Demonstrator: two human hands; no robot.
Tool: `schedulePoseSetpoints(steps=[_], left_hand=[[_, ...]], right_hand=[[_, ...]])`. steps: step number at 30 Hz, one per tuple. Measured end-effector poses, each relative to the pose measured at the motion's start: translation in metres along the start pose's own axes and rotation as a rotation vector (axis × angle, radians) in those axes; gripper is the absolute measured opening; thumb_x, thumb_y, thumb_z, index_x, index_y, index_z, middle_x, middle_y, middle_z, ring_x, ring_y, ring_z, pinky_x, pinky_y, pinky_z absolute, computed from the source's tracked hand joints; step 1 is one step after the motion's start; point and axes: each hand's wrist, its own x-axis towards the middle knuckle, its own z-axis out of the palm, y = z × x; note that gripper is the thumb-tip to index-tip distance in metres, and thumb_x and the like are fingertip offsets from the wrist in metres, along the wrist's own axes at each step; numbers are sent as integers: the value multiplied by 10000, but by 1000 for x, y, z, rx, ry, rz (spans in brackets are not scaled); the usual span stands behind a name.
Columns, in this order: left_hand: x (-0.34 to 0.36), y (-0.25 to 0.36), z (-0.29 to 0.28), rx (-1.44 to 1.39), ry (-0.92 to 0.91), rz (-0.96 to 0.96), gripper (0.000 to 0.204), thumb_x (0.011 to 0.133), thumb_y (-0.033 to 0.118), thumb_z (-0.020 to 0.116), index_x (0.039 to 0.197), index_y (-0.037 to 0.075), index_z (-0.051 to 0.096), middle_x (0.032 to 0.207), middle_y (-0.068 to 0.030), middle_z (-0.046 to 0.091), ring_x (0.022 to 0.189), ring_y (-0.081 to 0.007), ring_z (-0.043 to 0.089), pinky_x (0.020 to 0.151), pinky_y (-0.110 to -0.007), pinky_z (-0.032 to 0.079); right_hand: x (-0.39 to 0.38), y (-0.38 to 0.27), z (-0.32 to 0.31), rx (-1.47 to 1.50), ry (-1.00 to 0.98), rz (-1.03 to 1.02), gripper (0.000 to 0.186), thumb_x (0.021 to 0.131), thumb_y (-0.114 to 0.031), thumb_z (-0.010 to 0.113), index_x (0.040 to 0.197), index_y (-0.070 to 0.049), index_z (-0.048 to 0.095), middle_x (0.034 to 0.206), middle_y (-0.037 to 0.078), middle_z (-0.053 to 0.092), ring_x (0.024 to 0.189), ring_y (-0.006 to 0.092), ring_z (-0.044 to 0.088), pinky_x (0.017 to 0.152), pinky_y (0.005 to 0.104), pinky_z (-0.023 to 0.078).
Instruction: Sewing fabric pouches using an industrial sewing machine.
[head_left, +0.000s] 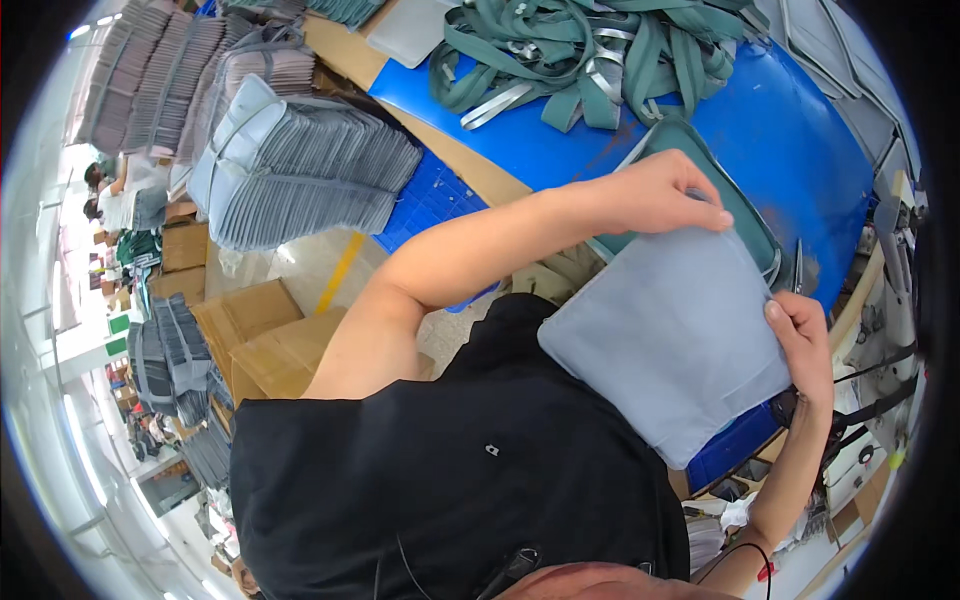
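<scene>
A flat grey-blue fabric piece with rounded corners (665,325) is stretched between my two hands, over my lap and the table's near edge. My left hand (675,195) pinches its far corner between thumb and fingers. Along its right edge, my right hand (803,335) grips it with the thumb on top. Partly hidden under my left hand and the fabric lies a green rounded panel with a pale raised rim (722,180). A slim metal tool, perhaps scissors or tweezers (798,268), is near my right hand.
Green straps (590,50) are heaped on the blue tabletop (800,130). To the left, a tied stack of grey panels (310,170) rests by a blue crate (430,200). Cardboard boxes (270,335) stand on the floor. Machine parts (895,250) border the right side. People (130,195) are far left.
</scene>
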Motion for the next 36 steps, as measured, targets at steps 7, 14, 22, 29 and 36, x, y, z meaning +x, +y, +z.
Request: schedulePoseSetpoints(steps=[7,14,22,29,36], left_hand=[[-6,3,-30,330,-260,-99,263,1018,197,668,963,-59,699,752,21,611,757,-47,519,676,-266,457],[49,6,-54,1007,-68,328,197,976,178,676,983,-1,755,1186,-125,696,1059,-303,634,914,-388,503],[84,-20,-54,1214,147,354,187,942,192,685,953,45,800,1075,-94,740,1017,-309,662,881,-423,531],[22,52,-40,910,120,344,97,861,112,789,915,32,800,946,-88,757,779,-226,722,709,-327,560],[-12,79,-14,1086,14,768,149,777,97,848,874,44,747,965,-79,760,804,-223,746,670,-303,604]], right_hand=[[8,10,9,191,-236,77,339,979,-210,720,756,4,580,669,-82,377,666,44,353,553,284,309],[54,24,3,-347,247,-243,243,921,-263,755,835,-36,767,925,58,713,799,191,633,698,358,480],[107,66,20,-537,551,-286,231,923,-285,743,922,-62,802,1296,147,693,1126,313,645,944,409,514],[31,20,20,-329,512,-389,199,910,-245,765,914,-47,766,1057,100,719,778,291,683,678,364,536],[-20,8,32,-401,643,-517,161,838,-154,841,880,-42,734,975,76,686,737,218,648,628,315,507]])
